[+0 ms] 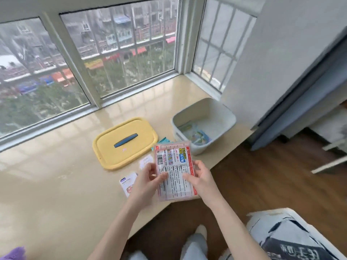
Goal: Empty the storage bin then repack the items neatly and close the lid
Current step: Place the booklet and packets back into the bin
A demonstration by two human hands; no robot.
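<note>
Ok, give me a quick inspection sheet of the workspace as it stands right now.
Surface: glossy beige window ledge, dry-looking, reflecting the window.
Job's things: pale blue storage bin open, a few colourful packets still inside; yellow lid off, flat on the ledge left of the bin, blue handle up; pink printed packet held over the ledge edge.
Clutter: two small cards on the ledge near the lid; teal packet corner behind the held packet; purple object at bottom left.
Grippers: left hand and right hand both grip the pink packet.
Cables: nothing seen.
Surroundings: barred window, wood floor, printed carton at lower right.
</note>
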